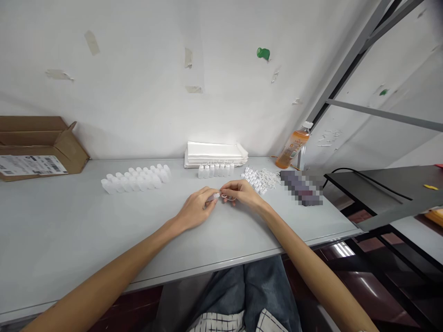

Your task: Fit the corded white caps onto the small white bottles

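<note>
My left hand [196, 210] is closed around a small white plastic bottle [212, 197], its neck pointing right. Close beside the neck, my right hand [243, 193] pinches a thin white loop [224, 197]. Whether the loop touches the bottle I cannot tell. Behind my hands stands a short row of small white bottles [216, 171] with thin tips on top. Several more white bottles [136, 180] are grouped in rows to the left. Right of my right hand lie a pile of small white caps [254, 178] and a heap of white loops [270, 179].
A stack of flat white sheets or trays [214, 151] rests against the wall. An open cardboard box [41, 147] sits at the far left. An orange drink bottle [293, 145] leans at the back right, near a pixelated dark object [301, 187] and a metal rack [384, 115].
</note>
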Motion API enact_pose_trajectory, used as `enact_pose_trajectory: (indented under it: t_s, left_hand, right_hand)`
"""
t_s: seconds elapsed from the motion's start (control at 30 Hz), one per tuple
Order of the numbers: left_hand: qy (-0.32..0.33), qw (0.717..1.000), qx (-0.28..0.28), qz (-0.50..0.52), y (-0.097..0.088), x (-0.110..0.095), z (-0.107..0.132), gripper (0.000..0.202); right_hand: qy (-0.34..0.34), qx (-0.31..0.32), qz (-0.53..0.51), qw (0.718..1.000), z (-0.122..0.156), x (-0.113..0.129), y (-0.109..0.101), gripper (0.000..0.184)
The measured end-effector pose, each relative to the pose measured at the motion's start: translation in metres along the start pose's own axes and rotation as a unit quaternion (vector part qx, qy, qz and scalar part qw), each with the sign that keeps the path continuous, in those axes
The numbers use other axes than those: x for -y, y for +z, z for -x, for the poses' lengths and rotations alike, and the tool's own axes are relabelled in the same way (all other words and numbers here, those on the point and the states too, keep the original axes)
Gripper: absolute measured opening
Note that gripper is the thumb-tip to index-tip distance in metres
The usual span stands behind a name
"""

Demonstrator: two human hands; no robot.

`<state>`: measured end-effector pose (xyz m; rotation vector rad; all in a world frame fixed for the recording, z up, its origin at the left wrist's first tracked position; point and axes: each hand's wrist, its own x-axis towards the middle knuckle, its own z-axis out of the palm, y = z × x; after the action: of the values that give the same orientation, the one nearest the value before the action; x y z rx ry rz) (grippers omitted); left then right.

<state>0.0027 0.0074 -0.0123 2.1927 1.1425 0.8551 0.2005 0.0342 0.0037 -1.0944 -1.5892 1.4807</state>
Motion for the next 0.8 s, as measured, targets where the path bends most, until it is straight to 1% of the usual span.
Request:
enact_pose_trajectory:
  t_s: [0.1,0.2,0.37,0.43,0.5,0.6,0.7,0.8]
  left_hand:
    - [0.000,1.000,-0.001,0.002,0.0006,-0.0026,0.0003,0.026]
    - [0.004,1.000,-0.015,-0.013,0.0032,-0.0041,-0.0003,0.019]
    - [0.011,0.999,-0.048,-0.007,0.0074,-0.0057,-0.0018,0.015]
    - [0.000,0.999,-0.051,0.014,0.0077,-0.0067,-0.0025,0.015]
    - [-0.017,0.997,-0.060,0.049,0.0071,-0.0074,-0.0035,0.015]
    - [-0.056,0.990,-0.084,0.097,0.0045,-0.0075,-0.0051,0.021]
    - [-0.088,0.982,-0.097,0.133,0.0007,-0.0068,-0.0067,0.025]
    - [-0.096,0.977,-0.104,0.162,-0.0017,-0.0063,-0.0079,0.025]
  right_hand:
    - [-0.002,0.021,-0.001,1.000,0.0006,-0.0009,0.0004,0.028]
    - [-0.001,0.034,-0.015,0.999,0.0014,-0.0011,0.0017,0.026]
    - [0.027,0.074,-0.038,0.996,0.0026,0.0004,0.0047,0.025]
    - [0.033,0.071,-0.050,0.996,0.0028,0.0013,0.0050,0.026]
    - [0.036,0.053,-0.065,0.996,0.0027,0.0022,0.0042,0.027]
    - [0.037,0.035,-0.084,0.995,0.0024,0.0024,0.0018,0.029]
    - [0.037,0.061,-0.087,0.994,0.0025,0.0010,0.0004,0.029]
    - [0.035,0.083,-0.078,0.993,0.0028,-0.0003,0.0017,0.030]
